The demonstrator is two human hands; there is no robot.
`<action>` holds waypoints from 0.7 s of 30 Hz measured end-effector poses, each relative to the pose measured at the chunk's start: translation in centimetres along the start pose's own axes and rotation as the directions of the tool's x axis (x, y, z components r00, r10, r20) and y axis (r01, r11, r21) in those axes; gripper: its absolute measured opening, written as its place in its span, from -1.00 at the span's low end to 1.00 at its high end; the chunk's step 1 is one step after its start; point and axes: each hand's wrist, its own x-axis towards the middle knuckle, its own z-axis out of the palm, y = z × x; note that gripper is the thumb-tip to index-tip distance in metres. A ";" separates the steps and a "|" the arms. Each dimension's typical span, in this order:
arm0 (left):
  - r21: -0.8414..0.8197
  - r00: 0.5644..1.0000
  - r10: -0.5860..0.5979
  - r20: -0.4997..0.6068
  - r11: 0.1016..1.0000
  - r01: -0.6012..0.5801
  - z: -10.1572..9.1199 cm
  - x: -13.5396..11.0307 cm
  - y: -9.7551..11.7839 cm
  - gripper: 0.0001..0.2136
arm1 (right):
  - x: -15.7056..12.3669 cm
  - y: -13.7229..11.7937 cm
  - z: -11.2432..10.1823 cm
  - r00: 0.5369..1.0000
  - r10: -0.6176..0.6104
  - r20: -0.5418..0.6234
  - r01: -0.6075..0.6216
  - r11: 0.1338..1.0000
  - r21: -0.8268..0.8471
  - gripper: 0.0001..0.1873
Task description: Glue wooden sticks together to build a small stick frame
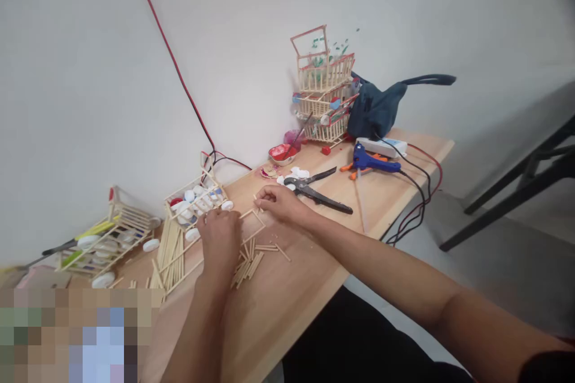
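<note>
A long narrow frame of thin wooden sticks (255,231) lies on the table, partly covered by my left hand (220,232). The fingers of that hand are curled closed over the frame, and their tips are hidden. At the frame's right end, my right hand (279,203) pinches a short wooden stick (256,198) between thumb and fingers. Several cut short sticks (248,266) lie loose just below the frame. A bundle of longer sticks (171,248) rests to the left of my left hand. Black-handled cutters (314,191) lie beyond my right hand.
Stick carts with white wheels (195,200) stand along the wall, and more small carts (326,78) are stacked at the back. Near them are a bowl of red paint (283,154), a blue glue gun (372,160), a power strip (384,147) and a dark bag (377,109). Cords hang over the right edge.
</note>
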 end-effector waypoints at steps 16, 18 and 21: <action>-0.931 0.895 -0.287 0.341 0.030 0.365 0.7 -0.3 0.8 -0.46 | -0.9 -1.4 0.6 0.991 -0.033 0.133 0.004 0.978 0.210 -0.80; -0.930 0.885 -0.333 0.324 0.057 0.363 0.9 -0.3 0.4 -0.53 | -1.0 -2.5 0.2 0.998 -0.052 0.046 0.048 0.996 0.070 -0.87; -0.930 0.879 -0.369 0.303 0.085 0.357 1.1 -0.2 -0.1 -0.56 | -1.6 -4.8 -1.2 0.992 -0.130 0.003 0.129 0.984 -0.119 -0.86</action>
